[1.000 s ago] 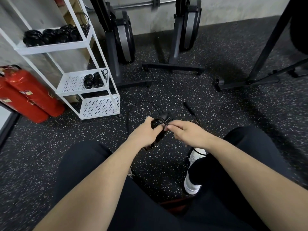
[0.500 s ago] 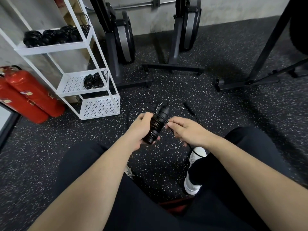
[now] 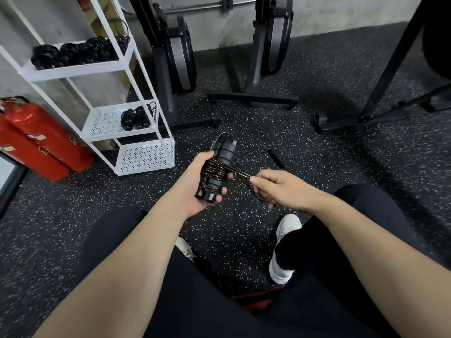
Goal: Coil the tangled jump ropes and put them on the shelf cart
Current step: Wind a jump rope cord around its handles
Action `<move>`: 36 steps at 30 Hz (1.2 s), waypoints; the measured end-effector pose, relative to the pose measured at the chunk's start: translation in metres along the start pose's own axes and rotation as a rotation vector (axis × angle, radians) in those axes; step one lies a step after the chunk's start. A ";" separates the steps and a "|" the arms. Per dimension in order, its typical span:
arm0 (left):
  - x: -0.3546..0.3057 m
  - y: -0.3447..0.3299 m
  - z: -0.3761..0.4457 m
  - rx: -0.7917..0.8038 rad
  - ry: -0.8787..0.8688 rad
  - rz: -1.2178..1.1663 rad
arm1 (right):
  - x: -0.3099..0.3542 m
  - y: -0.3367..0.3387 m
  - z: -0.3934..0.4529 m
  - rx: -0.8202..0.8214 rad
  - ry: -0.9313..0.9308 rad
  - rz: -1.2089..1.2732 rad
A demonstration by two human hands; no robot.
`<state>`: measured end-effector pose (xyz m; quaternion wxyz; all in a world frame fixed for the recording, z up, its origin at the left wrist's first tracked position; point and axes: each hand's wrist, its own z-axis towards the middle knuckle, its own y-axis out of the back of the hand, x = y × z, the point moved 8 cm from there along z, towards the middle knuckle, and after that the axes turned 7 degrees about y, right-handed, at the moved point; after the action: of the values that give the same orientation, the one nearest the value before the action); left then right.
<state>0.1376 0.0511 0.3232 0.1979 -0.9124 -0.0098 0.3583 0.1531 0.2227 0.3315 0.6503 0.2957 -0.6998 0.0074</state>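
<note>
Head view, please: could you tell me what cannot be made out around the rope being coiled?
- Rope tail: hidden inside the right hand.
- Handles: partly covered by the rope wraps and the left hand.
- Loose handle on the floor: its rope is lost against the speckled floor.
- Top-shelf coils: too small to count.

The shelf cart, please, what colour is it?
White, with perforated shelves, seen best in the head view.

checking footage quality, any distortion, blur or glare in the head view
Head view: wide-angle distortion bows the shelf cart uprights; the right hand looks slightly soft; cord loops on the jump rope handles in the left hand show small glints; lighting is even, with soft shadows.
</note>
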 end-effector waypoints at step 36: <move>0.046 -0.038 0.013 0.034 -0.032 1.774 | -0.009 -0.006 0.004 0.103 -0.058 -0.718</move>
<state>0.1682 0.0983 0.2990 -0.1394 -0.5756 0.7037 0.3924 0.1519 0.2198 0.3200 0.5755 0.5548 -0.5684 -0.1946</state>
